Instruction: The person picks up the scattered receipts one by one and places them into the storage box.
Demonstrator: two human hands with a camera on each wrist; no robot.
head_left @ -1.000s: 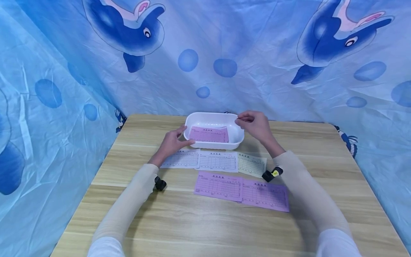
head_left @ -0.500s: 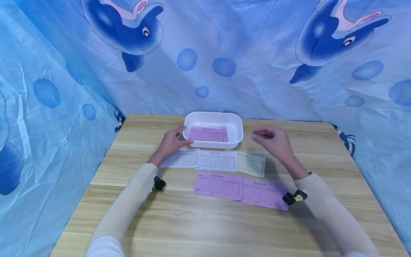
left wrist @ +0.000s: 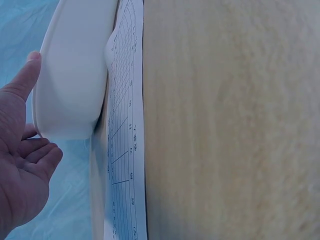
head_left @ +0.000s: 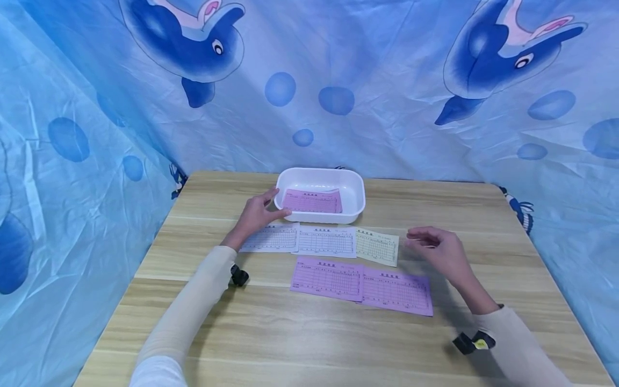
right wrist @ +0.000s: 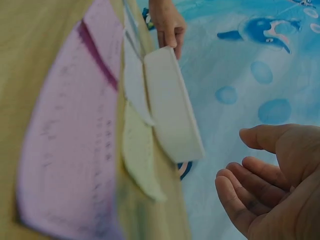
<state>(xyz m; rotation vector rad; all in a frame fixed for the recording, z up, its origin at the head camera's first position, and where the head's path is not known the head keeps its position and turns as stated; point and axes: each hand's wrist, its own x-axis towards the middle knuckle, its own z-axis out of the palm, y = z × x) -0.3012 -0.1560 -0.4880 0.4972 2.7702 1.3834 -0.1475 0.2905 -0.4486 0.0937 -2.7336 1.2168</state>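
My left hand (head_left: 253, 216) holds the left end of a white plastic tray (head_left: 319, 218), thumb at its front rim and fingers at its side. Inside the tray lies a pink form slip (head_left: 313, 202) on top of other paper. My right hand (head_left: 439, 251) hovers right of the pale yellow-green slip (head_left: 377, 247), fingers loosely bent and holding nothing; the right wrist view shows the bare palm (right wrist: 285, 185). In front of the tray lie two white slips, the left one (head_left: 272, 238) partly behind my left hand, the other (head_left: 326, 242) beside it. Closer to me are two overlapping purple slips (head_left: 326, 278).
All of this is on a wood-grain table (head_left: 300, 344). A blue curtain (head_left: 401, 145) printed with dolphins hangs behind the table and along its sides. Each wrist wears a small black camera, the right one (head_left: 465, 343) over the table's right part.
My right hand has moved away from the tray's right rim, going right and toward me, and its fingers have loosened. The left hand stays at the tray, and the slips lie as before.
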